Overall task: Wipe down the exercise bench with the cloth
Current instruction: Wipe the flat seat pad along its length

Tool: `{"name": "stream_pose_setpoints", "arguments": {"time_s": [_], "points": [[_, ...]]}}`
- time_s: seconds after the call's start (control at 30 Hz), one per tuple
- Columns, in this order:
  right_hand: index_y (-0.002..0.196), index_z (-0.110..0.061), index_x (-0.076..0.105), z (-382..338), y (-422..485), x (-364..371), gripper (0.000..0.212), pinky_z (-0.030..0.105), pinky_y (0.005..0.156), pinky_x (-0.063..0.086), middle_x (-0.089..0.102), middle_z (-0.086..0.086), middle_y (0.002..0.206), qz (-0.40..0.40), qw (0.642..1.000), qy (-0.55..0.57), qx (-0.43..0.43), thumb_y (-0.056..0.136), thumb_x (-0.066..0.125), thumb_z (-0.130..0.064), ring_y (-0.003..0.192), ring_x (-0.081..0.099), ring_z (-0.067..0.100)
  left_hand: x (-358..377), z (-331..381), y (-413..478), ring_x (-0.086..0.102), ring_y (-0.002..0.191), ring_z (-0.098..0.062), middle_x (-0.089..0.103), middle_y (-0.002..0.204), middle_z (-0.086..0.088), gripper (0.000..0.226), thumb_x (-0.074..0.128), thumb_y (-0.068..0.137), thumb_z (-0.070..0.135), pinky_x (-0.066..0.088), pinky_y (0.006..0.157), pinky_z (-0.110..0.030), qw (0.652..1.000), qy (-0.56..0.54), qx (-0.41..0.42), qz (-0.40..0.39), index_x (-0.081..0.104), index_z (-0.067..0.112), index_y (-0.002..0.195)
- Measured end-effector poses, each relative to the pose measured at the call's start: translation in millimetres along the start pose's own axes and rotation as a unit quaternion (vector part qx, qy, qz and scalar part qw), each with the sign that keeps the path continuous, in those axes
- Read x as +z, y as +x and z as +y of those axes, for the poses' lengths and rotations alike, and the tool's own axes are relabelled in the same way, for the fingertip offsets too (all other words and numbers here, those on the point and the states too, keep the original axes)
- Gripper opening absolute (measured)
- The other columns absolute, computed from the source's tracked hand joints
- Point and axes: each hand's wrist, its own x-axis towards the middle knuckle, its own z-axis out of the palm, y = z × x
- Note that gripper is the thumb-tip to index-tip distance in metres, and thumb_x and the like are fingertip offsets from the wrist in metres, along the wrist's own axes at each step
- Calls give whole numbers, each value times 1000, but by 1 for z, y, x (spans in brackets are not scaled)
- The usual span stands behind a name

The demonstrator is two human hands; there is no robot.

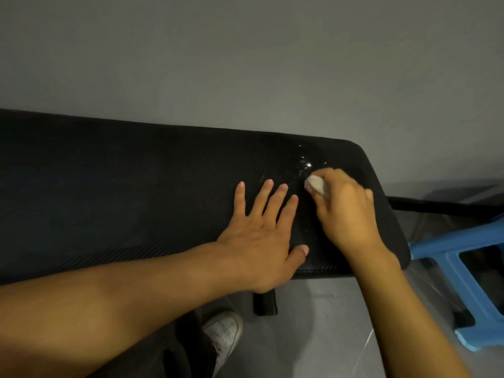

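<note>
Two grips at work, right grip (346, 211) curled tight round a small white cloth (316, 184), cloth pressed on the black tabletop (136, 192) near its right end, shiny specks (305, 163) just past it, left grip (261, 233) flat beside it with fingers spread, blue stool (463, 282) nearby, white shoe (223, 334) below.

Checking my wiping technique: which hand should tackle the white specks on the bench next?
Right. The right hand grips the cloth just beside the white specks; the left hand lies flat on the bench, holding nothing.
</note>
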Motion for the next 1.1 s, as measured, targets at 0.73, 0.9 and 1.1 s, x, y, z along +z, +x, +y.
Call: {"name": "stream_pose_setpoints", "arguments": {"time_s": [0.73,0.9,1.1], "points": [[117,-28,63,6,47,-1,21,47,96,37,68,3,114,25,996,21,82,100,56,-38,112,60,30,-2,2,-1,-37,146,-29,-32,163,-9,82,20,102,61,-17,115,-67,1000,8,-5,0,-20,16,157],[117,-26,62,-2,49,7,20,52,98,45,66,1,116,-3,999,48,4,100,56,-34,110,61,25,-1,3,-1,-38,146,-29,-32,163,-9,82,20,102,61,-18,114,-67,1000,7,-7,4,-20,16,157],[110,-34,65,10,47,3,15,52,95,46,69,-3,110,4,999,27,-29,97,60,-40,106,63,26,1,3,1,-38,146,-29,-32,163,-8,81,19,102,61,-19,113,-66,1000,10,-4,9,-20,16,157]]}}
